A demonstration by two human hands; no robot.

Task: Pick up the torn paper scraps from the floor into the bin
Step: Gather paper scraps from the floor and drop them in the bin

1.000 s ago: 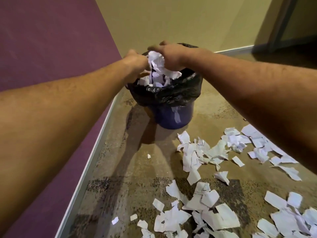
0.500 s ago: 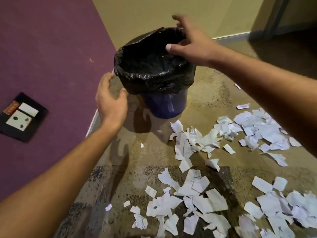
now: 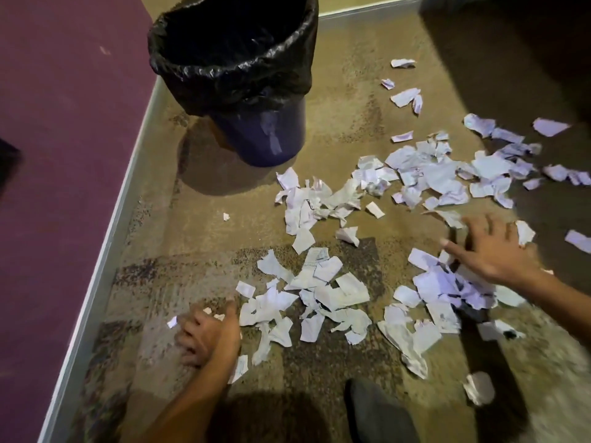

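Note:
Several torn white paper scraps (image 3: 323,282) lie scattered over the brown carpet, from the middle to the right edge. A blue bin (image 3: 256,135) lined with a black bag (image 3: 233,59) stands at the top, near the wall. My left hand (image 3: 208,334) is down on the floor at the lower left edge of the scraps, fingers loosely bent, touching small bits. My right hand (image 3: 489,251) is spread flat with straight fingers over a pile of scraps (image 3: 447,286) at the right. Neither hand holds paper.
A purple wall (image 3: 64,155) with a pale baseboard (image 3: 105,251) runs along the left. A dark shoe (image 3: 377,414) shows at the bottom. A crumpled paper ball (image 3: 479,386) lies at the lower right. Deep shadow covers the upper right floor.
Both hands dropped a bunch of scraps into the bin, then moved away from it and down to the floor. The view tilted down toward the scraps.

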